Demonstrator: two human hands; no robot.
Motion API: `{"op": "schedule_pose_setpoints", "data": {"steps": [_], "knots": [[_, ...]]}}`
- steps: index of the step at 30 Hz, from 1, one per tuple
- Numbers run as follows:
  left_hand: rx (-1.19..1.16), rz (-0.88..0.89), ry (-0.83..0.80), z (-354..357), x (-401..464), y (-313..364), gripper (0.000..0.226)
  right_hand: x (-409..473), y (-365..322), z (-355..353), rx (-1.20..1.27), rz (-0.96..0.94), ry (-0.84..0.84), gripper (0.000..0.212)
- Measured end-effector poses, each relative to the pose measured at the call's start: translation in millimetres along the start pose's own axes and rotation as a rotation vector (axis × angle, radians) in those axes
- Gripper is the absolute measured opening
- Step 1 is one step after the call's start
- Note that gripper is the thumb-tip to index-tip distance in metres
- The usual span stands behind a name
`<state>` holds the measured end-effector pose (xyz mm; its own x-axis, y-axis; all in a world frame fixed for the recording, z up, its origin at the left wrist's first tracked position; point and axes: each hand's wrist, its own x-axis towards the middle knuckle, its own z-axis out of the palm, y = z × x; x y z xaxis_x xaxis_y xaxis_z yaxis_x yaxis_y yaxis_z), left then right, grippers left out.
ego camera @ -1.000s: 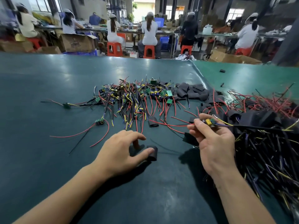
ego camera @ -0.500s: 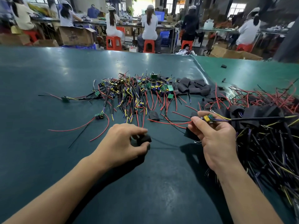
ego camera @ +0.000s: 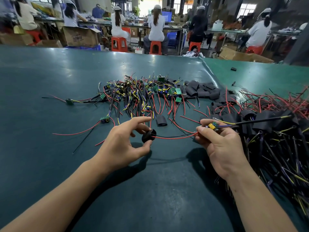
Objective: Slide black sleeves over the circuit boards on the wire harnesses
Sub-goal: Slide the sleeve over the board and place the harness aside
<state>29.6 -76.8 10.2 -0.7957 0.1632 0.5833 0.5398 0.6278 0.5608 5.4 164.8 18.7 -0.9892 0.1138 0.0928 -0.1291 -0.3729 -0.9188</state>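
Left hand (ego camera: 123, 144) pinches sleeve (ego camera: 148, 135); right hand (ego camera: 222, 144) grips half-hidden board (ego camera: 212, 126).

One head-worn wide-angle view looks forward and down, close above the table (ego camera: 50, 77). Both forearms reach in from the bottom edge; a workshop fills the top.

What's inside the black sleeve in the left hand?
A red wire and a black wire enter the black sleeve held by the left hand. How far they reach inside is hidden; the circuit board stays outside, in the right hand.
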Motion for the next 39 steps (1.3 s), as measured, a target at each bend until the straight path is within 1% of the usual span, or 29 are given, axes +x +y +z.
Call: {"op": "schedule_pose_setpoints", "data": {"steps": [10,20,24,27,30,32,34,36,39], "knots": [[0.028,0.075,0.018,-1,0,-4,0.058,4,7,-3,-0.117,-0.049,0.071,0.021],[0.009,0.096,0.036,0,0,-5,0.057,3,10,-5,-0.184,-0.064,0.061,0.020],[0.053,0.097,0.030,-1,0,-3,0.057,1,7,-1,-0.188,-0.073,0.028,0.018],[0.149,0.166,0.003,0,1,1,0.053,-3,5,4,-0.160,-0.090,-0.011,0.016],[0.204,0.226,-0.010,5,1,10,0.050,-10,9,16,-0.129,-0.033,-0.102,0.011],[0.215,0.242,-0.011,7,3,13,0.049,-16,12,24,-0.103,0.025,-0.169,0.024],[0.208,0.241,-0.009,10,3,16,0.047,-20,15,29,-0.178,0.019,-0.215,0.033],[0.189,0.232,-0.003,12,3,18,0.045,-23,15,32,-0.259,-0.024,-0.233,0.028],[0.163,0.219,0.027,15,2,20,0.046,-24,15,31,-0.201,-0.024,-0.213,0.018]]}}
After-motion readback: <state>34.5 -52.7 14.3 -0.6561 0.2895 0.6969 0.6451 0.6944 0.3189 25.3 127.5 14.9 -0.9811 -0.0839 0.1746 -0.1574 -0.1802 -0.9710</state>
